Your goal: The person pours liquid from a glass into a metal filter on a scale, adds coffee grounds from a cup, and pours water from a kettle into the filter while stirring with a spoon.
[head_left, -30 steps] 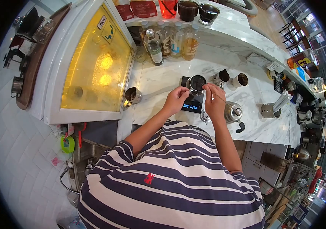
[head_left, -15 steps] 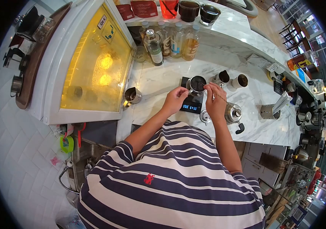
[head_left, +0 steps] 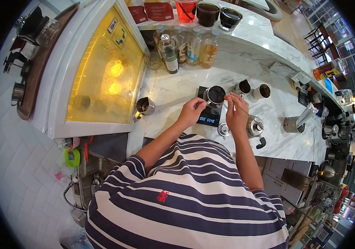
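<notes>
A metal cup [head_left: 209,92] of dark liquid stands on the black scale [head_left: 203,90], whose blue display is lit. The thumb and fingertips of my left hand [head_left: 191,112] are pinched together at the cup's handle, on its near left side. On the other side, my right hand [head_left: 237,110] pinches a thin stirrer [head_left: 223,96] reaching into the cup; its lower end is lost in the dark liquid. Close to my right hand are a steel kettle [head_left: 254,125] and a small metal lid [head_left: 223,130]. Two metal pitchers [head_left: 241,87] [head_left: 262,91] with dark contents stand beyond.
Left of the scale stands another metal pitcher [head_left: 145,106], beside a lit yellow fridge [head_left: 102,79]. Several bottles [head_left: 168,54] stand at the back, under a raised ledge with drinks. To the right, a metal canister [head_left: 291,125] holds straws.
The scale's display has gone up slightly. Both hands stay at the cup with nearly the same pinch. The whole view has shifted a little.
</notes>
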`<state>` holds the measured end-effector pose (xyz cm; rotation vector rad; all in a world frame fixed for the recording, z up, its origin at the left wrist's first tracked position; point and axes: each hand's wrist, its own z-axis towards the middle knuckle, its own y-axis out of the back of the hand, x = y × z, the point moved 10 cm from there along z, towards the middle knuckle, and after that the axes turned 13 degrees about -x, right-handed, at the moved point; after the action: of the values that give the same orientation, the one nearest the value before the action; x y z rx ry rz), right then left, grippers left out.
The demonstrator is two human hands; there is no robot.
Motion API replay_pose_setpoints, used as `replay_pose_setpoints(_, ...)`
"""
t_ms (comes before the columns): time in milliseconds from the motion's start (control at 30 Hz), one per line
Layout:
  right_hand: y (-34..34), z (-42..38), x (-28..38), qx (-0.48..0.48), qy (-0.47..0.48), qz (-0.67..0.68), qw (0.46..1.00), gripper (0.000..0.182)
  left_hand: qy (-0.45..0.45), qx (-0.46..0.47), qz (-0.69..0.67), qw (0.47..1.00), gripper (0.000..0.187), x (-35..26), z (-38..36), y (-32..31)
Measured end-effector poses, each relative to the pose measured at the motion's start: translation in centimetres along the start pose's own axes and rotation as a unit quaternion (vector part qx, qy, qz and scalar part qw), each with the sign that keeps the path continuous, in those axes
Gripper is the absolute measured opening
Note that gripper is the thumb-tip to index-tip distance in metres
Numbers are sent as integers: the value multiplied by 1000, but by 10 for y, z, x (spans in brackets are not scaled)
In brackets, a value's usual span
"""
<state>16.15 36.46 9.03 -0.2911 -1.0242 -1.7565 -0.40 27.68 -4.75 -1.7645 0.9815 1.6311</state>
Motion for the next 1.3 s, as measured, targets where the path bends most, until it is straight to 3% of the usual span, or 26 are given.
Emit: replay_pose_setpoints(1300,0,-11,6,-12,0,4,1000,11,9,14,-11,1000,19,4,2,-3)
